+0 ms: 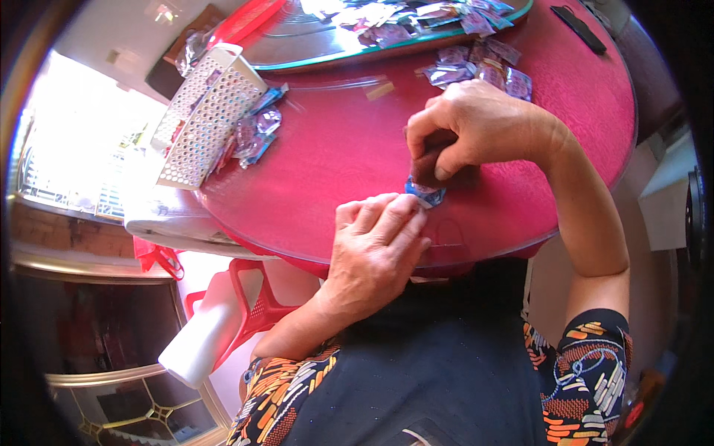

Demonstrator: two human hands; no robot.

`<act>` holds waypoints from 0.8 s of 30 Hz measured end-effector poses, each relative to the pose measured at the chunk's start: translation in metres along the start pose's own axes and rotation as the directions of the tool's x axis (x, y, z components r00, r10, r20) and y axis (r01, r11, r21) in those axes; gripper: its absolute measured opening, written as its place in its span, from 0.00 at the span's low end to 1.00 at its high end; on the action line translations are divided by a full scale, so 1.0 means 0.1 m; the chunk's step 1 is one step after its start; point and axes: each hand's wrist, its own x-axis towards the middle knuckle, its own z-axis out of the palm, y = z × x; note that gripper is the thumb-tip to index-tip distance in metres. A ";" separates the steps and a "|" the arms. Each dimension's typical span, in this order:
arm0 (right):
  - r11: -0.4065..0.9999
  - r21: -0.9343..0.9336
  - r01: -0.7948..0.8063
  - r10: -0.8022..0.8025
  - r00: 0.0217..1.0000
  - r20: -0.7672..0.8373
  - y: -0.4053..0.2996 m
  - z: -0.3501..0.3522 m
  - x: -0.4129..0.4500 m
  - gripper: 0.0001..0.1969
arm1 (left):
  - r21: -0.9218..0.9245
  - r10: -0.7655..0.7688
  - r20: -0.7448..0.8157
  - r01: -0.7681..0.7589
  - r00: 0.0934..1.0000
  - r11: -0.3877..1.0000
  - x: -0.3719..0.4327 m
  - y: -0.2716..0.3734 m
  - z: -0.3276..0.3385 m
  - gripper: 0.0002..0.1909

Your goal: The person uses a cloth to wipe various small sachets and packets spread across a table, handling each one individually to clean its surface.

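A small blue-and-clear plastic packet (427, 194) lies near the front edge of the pink-red table (329, 145). On its near end rest the fingertips of my left hand (376, 251), bent and close together. From above, my right hand (485, 122) grips a dark brown block (432, 168), whose material I cannot tell. The block's lower end meets the packet's far part and hides some of it. My left thumb is partly covered by the fingers.
A white perforated basket (203, 125) stands at the left edge, with packets (256, 134) beside it. Many more packets fill a glass-edged tray (312, 47) at the back. Another pile (491, 64) lies beyond my right hand. A long black object (578, 29) is far right; a red stool (254, 312) stands below left.
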 end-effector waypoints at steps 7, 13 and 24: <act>0.995 -0.005 0.100 -0.099 0.994 0.051 -0.13 0.10 -0.01 0.15 | 0.022 -0.018 0.009 0.018 1.000 1.000 -0.05 0.01 0.05 0.24; 0.988 -0.152 -0.018 0.002 0.994 -0.107 0.06 0.11 0.01 0.15 | 0.016 -0.026 0.012 0.026 1.000 1.000 -0.07 0.00 0.06 0.23; 0.955 -0.296 -0.026 -0.038 0.977 -0.209 -0.03 0.18 0.04 0.13 | -0.009 -0.038 -0.011 0.038 0.999 0.999 -0.08 0.00 0.07 0.24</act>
